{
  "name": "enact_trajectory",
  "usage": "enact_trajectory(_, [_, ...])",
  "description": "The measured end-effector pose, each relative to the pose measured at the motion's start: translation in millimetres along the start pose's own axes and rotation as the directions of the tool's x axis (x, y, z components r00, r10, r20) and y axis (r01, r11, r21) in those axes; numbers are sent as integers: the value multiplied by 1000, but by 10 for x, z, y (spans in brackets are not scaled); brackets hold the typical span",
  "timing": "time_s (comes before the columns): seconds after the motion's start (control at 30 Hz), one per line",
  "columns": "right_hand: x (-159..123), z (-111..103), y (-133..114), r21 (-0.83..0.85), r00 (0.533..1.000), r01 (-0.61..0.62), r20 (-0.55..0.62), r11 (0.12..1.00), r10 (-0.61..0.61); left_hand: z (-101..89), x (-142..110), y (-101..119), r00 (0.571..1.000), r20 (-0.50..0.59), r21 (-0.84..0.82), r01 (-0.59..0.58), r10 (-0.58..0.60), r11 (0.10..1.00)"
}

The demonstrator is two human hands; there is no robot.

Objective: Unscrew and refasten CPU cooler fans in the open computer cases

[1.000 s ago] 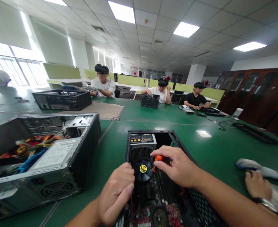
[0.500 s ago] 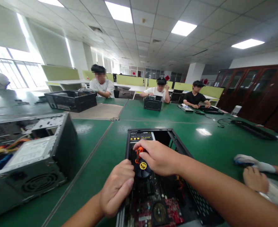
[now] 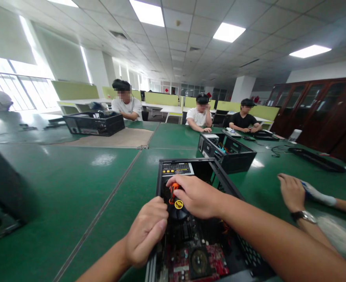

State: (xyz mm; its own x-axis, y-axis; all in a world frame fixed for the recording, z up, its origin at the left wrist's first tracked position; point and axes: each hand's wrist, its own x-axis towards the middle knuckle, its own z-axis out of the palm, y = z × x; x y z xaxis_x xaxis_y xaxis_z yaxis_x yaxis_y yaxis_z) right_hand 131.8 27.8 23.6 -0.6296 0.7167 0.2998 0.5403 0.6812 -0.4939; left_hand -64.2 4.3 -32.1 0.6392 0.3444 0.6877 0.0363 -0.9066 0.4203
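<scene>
An open black computer case (image 3: pixel 216 166) lies before me on the green table, its inside facing up. My right hand (image 3: pixel 200 196) reaches into it, closed around an orange-and-black screwdriver (image 3: pixel 174 190). Its tip is hidden beside a round black cooling fan (image 3: pixel 180 213) with a yellow-ringed centre. My left hand (image 3: pixel 147 229) is closed over the case's left edge. Nearer to me inside the case is a red circuit card (image 3: pixel 218 260) with a round fan. At the far end sits a power supply (image 3: pixel 177 169) with a black-and-yellow label.
Another open case (image 3: pixel 234 160) stands just behind mine to the right. At right are a co-worker's hands, one bare (image 3: pixel 292 192), one gloved (image 3: pixel 319 196). A dark case (image 3: pixel 2 199) stands at far left, another (image 3: pixel 95 125) farther back. Several people sit across the table (image 3: pixel 111 172).
The case by the middle person now stands closer, behind mine. The left case has shifted left, partly out of view. The co-worker's bare hand has moved; my hands keep nearly the same place.
</scene>
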Motion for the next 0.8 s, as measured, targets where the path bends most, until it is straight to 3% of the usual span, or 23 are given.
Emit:
enact_trajectory(0.37, [-8,3,-11,-13,999,13,-30,1000,-14,7,-37,-27,1000,-10,1,6,-6,1000])
enact_trajectory(0.53, [31,65,-15,-90,997,-56,-54,994,51,16,-40,-34,1000,-16,4,-3,3,1000])
enact_trajectory(0.6, [19,-1,-86,-26,999,-33,-44,999,32,3,-35,-24,1000,-27,10,-10,10,1000])
enact_trajectory(0.7, [-228,-226,-316,187,991,-18,-125,982,42,-20,-36,13,999,-25,31,24,-23,999])
enact_trajectory(0.8, [-878,-415,-530,347,951,-129,-222,929,215,33,-28,66,998,-42,34,53,-52,998])
